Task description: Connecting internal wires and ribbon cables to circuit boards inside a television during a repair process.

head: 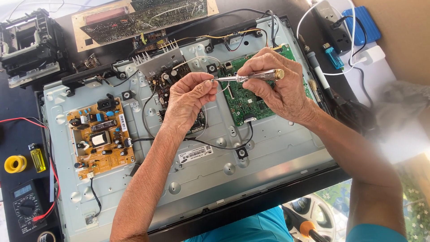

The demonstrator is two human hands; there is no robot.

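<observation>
Bench: the dark bench (18,134) carries the opened set lying face-down, so its whole back lies flat under my hands.
Back panel: the big pale-grey metal back panel of the flat screen (268,148) fills the middle, its boards bared and facing up at me.
Brown board: the orange-brown power board with black and blue parts (101,136) sits at the panel's left, well apart from my hands.
Green board: the green circuit board (244,96) lies right below my hands.
Right hand: my right hand (280,85) is closed round the clear-handled tester screwdriver with a brass end cap (251,76), thumb and fingers wrapped on the handle for steady aim, I judge.
Left hand: my left hand (190,96) pinches its metal tip between thumb and forefinger, seemingly to guide it; whether something tiny sits there too I cannot tell.
Screwdriver axis: it is held above the green board, long axis nearly level, running left to right, tip pointing left, brass cap to the right.
Small things: a yellow lighter (37,159) and a yellow roll (15,164) rest at the far left.
</observation>
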